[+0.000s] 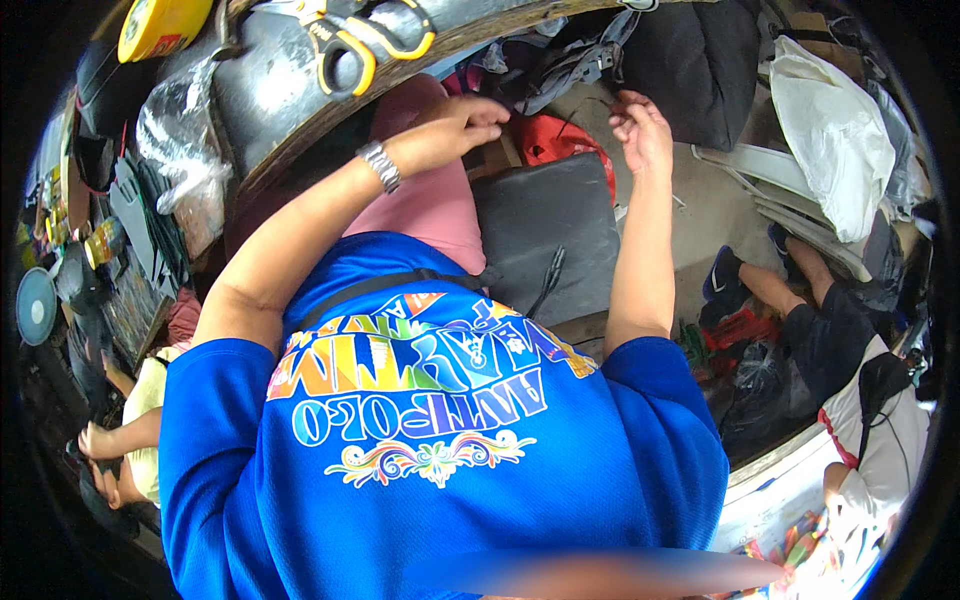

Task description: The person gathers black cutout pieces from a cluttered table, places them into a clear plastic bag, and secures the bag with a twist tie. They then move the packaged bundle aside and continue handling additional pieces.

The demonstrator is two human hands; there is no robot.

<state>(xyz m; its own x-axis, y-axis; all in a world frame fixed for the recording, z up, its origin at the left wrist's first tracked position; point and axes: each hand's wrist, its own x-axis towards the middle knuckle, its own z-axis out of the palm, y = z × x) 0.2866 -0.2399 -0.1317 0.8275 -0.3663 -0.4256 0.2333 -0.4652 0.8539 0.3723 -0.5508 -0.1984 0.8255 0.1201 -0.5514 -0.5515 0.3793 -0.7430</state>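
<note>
My left hand (455, 132), with a metal-banded watch (380, 166) at its wrist, reaches over my pink-clad leg (430, 215). Its fingers point right, slightly apart, and nothing shows in them. Across from it, my right hand (642, 137) is raised with curled fingers; a thin dark strand seems to be at its fingertips, too fine to name. Between and below the hands lie a red bag or cloth (562, 142) and a flat dark-grey padded surface (550, 215). Just beyond my right hand stands a large black bag (690, 70).
Scissors (345, 62) with yellow-black handles and a yellow roll (160, 25) rest on the dark worktop (270, 90) at upper left. Clear plastic (180, 140) hangs beside it. A white sack (832, 135) is at right. Other people sit at right (880, 400) and left (140, 430).
</note>
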